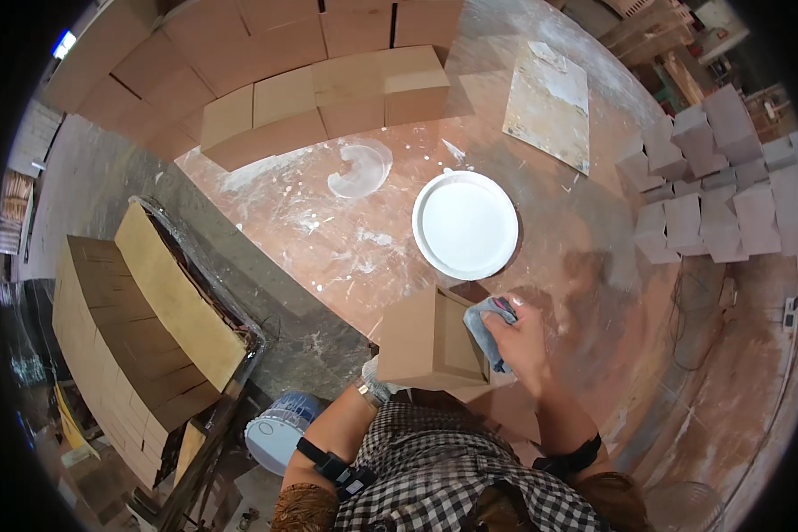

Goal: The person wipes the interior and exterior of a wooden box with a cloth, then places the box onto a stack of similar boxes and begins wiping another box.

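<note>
A small brown cardboard box (408,341) is close in front of me, one side facing right. My left hand (377,379), in a pale glove, holds the box at its lower left; most of its fingers are hidden behind it. My bare right hand (519,339) is closed around a bunched blue-grey cloth (481,335), which is against the right side of the box. Just beyond the box lies a round white shallow tray or lid (465,224) with a white inside.
Brown boxes (350,93) stand in rows along the table's far left. A stained board (550,111) and a translucent, broken-edged disc (363,168) lie on the smeared reddish table (328,239). Several boxes (705,177) are stacked at right; a bucket (279,432) and more cardboard (124,328) are at left.
</note>
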Tool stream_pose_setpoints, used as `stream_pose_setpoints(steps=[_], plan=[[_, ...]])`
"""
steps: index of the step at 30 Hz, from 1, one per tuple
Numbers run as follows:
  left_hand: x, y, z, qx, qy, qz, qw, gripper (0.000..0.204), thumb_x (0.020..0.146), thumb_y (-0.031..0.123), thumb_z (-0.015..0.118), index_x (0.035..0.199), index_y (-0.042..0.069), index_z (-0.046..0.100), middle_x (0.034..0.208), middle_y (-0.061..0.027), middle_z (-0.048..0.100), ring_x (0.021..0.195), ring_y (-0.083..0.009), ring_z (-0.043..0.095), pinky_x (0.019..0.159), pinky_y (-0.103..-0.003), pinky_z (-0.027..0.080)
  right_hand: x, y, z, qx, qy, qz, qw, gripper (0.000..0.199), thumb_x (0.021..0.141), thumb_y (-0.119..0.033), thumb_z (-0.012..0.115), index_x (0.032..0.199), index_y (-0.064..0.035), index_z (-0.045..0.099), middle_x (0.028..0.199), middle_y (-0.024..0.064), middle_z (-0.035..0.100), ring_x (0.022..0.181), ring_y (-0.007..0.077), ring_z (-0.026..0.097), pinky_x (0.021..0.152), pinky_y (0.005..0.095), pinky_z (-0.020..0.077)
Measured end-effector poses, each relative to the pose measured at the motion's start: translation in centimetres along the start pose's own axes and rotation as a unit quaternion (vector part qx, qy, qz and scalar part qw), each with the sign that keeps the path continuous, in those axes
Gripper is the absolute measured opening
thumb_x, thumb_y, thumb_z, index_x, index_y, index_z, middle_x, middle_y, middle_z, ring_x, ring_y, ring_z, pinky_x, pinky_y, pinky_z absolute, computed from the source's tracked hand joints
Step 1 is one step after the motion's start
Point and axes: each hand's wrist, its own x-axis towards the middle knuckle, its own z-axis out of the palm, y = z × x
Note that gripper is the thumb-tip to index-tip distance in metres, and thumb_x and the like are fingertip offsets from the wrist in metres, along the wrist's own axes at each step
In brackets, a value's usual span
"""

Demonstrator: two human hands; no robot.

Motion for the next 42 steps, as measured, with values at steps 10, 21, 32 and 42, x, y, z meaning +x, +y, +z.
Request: stream_pose_setpoints(steps=[10,21,32,42], plan=[[1.1,1.7,1.9,0.419,0.042,0.09,0.903,0.052,0.087,0.017,0.053,0.133,0.006,0.032,0.13,-0.0092,0.041,0.116,-0.0185,0.043,0.099,-0.032,0.034,-0.3,-2.1,0.4,0.02,-0.016,-0.066,0.997,0.022,0.074,-0.015,0.059,0.09,-0.0001,0.058,0.075,0.0189,0.06,0.067,0.0306,0.059,0.061,0.0356,0.0461],[-1.6,0.7,0.9,0.297,0.012,0.052,0.953,0.046,0.081,0.021,0.062,0.121,0.004,0.047,0.116,-0.0079,0.053,0.105,-0.0177,0.052,0.089,-0.032,0.043,-6.2,-0.9,-2.8,-0.049,-0.233,-0.324,0.915,0.031,0.057,0.003,0.057,0.087,-0.0053,0.055,0.078,0.0115,0.061,0.075,0.0293,0.056,0.064,0.0372,0.0481],[-2.7,1.9,1.1,0.208,0.047,0.019,0.977,0.047,0.08,0.021,0.062,0.121,0.004,0.047,0.117,-0.0081,0.053,0.104,-0.0178,0.052,0.088,-0.032,0.044,-5.5,0.4,-2.9,-0.205,-0.116,-0.199,0.951,0.021,0.065,-0.005,0.057,0.086,-0.0017,0.056,0.069,0.0174,0.057,0.074,0.033,0.056,0.065,0.0421,0.0462],[-2.8,3.4,2.2,0.182,0.063,0.02,0.981,0.047,0.08,0.02,0.062,0.122,0.004,0.046,0.117,-0.0083,0.053,0.104,-0.0178,0.052,0.087,-0.032,0.045,-5.5,-3.6,-5.7,-0.164,-0.284,-0.163,0.931,0.023,0.07,-0.007,0.056,0.092,-0.0024,0.055,0.079,0.0184,0.059,0.08,0.033,0.058,0.071,0.0396,0.0463]])
